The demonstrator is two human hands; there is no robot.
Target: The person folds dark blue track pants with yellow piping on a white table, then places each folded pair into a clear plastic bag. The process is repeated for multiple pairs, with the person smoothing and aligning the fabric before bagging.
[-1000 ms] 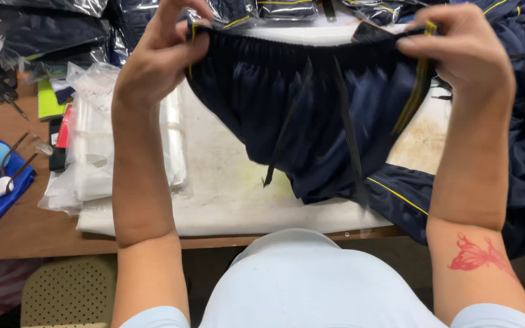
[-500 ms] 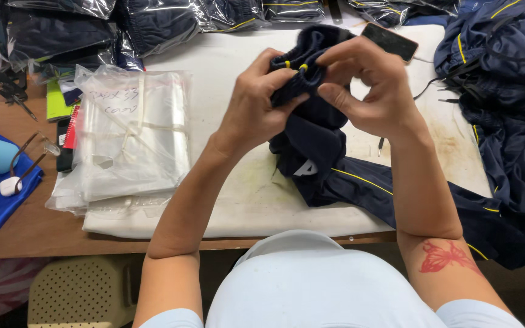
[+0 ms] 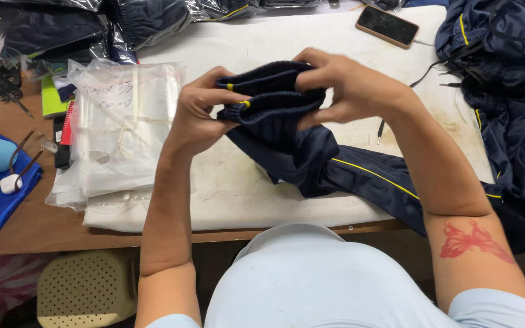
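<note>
Your left hand and right hand both pinch the bunched elastic waistband of the navy trousers, lifted above the white cloth-covered table so the fabric hangs free (yellow piping showing); the legs trail toward your right, long axis running left-to-right.

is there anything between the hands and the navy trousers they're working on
Nothing visible does. The left hand and right hand both already grip the bunched waistband of the navy trousers directly, above the white table cover.
</note>
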